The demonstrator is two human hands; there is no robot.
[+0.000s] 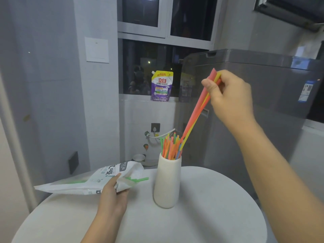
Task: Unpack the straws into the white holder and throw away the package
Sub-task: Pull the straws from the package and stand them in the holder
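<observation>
A tall white holder (166,181) stands upright on the round white table (210,216), filled with several coloured straws (171,146). My right hand (228,95) is raised above and to the right of it, pinching the top ends of a few pink, yellow and orange straws (194,114) whose lower ends reach the holder's mouth. My left hand (112,195) grips the open end of the white straw package (87,181), which lies nearly flat over the table's left edge. A green straw (140,179) sticks out of the package mouth.
A grey washing machine (254,111) stands right behind the table. A purple detergent pouch (161,86) sits on the window sill. A tap and hose (157,135) are on the tiled wall behind the holder.
</observation>
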